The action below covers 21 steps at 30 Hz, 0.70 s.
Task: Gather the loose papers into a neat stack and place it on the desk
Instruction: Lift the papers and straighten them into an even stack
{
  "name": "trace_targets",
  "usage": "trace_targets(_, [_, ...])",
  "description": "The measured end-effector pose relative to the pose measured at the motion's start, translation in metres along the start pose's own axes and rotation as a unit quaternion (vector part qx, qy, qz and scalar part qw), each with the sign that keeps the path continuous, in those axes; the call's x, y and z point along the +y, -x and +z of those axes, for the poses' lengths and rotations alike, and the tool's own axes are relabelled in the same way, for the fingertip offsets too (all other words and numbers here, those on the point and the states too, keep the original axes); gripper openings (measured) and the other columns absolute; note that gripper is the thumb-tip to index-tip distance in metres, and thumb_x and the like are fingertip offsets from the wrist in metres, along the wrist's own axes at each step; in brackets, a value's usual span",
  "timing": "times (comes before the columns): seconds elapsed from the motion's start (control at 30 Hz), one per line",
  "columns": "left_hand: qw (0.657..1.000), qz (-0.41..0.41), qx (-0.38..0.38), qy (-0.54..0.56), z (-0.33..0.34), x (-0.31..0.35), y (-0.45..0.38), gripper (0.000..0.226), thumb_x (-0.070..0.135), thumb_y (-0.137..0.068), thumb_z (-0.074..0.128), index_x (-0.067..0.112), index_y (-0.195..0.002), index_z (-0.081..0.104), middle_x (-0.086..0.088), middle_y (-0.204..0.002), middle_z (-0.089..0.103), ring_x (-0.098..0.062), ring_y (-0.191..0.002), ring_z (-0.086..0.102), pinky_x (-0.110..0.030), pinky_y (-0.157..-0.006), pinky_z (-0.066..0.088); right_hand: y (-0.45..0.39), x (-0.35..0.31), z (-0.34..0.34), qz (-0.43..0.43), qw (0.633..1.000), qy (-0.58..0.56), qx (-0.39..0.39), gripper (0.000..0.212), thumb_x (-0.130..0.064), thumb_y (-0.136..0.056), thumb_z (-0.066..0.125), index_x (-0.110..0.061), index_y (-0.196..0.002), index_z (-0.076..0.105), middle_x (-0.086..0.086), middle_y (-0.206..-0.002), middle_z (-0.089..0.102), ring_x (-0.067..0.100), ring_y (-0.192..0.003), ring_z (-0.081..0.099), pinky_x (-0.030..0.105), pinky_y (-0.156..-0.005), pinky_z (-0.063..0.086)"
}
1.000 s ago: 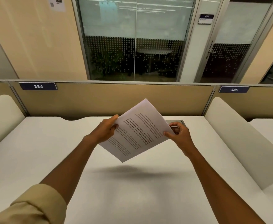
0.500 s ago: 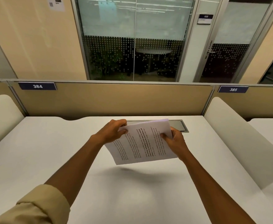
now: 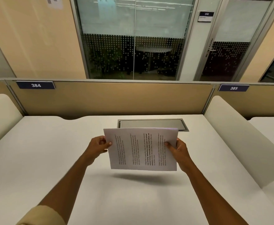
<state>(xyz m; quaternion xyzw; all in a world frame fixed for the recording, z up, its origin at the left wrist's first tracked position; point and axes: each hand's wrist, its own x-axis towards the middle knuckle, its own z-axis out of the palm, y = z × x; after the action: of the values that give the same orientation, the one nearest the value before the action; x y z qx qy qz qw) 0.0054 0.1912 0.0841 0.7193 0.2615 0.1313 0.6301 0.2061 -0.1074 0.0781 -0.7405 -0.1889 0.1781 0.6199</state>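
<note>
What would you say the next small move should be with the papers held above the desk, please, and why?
Probably lower the papers straight down until they lie flat on the desk. The left hand and right hand grip opposite sides, the edges look squared, and the shadow beneath shows the stack is held off the white surface, with bare desk below it.
</note>
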Motion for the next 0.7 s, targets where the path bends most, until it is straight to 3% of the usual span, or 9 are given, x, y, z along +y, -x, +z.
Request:
trace_targets(0.13, [0.998,0.003,0.015,0.056,0.02,-0.025,0.011,0.016,0.008,-0.095,0.058,0.012,-0.108,0.066,-0.007,-0.106,0.075,-0.032,-0.102,0.07,-0.041,-0.08,0.061,0.007,0.01,0.009,0.011,1.0,-0.02,-0.002,0.015,-0.021,-0.094,0.061,-0.024,-0.108,0.06,0.002,-0.099,0.073,0.023,-0.083,0.073,0.036,-0.068,0.06])
trace_targets(0.3, [0.993,0.015,0.114,0.027,0.035,-0.04,0.016,0.019,0.002,-0.097,0.051,0.007,-0.107,0.065,-0.015,-0.109,0.07,-0.036,-0.103,0.066,-0.053,-0.091,0.055,0.013,0.014,0.017,0.009,1.0,-0.029,0.004,0.016,-0.02,-0.094,0.061,-0.024,-0.109,0.059,0.002,-0.1,0.072,0.02,-0.087,0.072,0.03,-0.067,0.059])
trace_targets(0.6, [0.975,0.043,0.216,-0.007,0.061,-0.05,0.029,0.022,0.003,-0.099,0.045,0.017,-0.108,0.059,-0.009,-0.103,0.067,-0.03,-0.095,0.064,-0.044,-0.083,0.057,0.022,0.025,0.033,0.024,0.998,-0.051,0.038,0.026,-0.019,-0.095,0.058,-0.023,-0.121,0.055,0.001,-0.105,0.067,0.016,-0.094,0.067,0.018,-0.062,0.057])
trace_targets(0.7, [0.974,0.028,0.22,-0.036,0.066,-0.063,0.035,0.021,0.003,-0.099,0.044,0.008,-0.113,0.058,-0.011,-0.107,0.065,-0.031,-0.097,0.063,-0.039,-0.081,0.056,0.029,0.038,0.037,0.048,0.997,-0.057,0.034,0.027,-0.019,-0.097,0.055,-0.024,-0.123,0.053,0.0,-0.109,0.066,0.016,-0.099,0.065,0.02,-0.067,0.056])
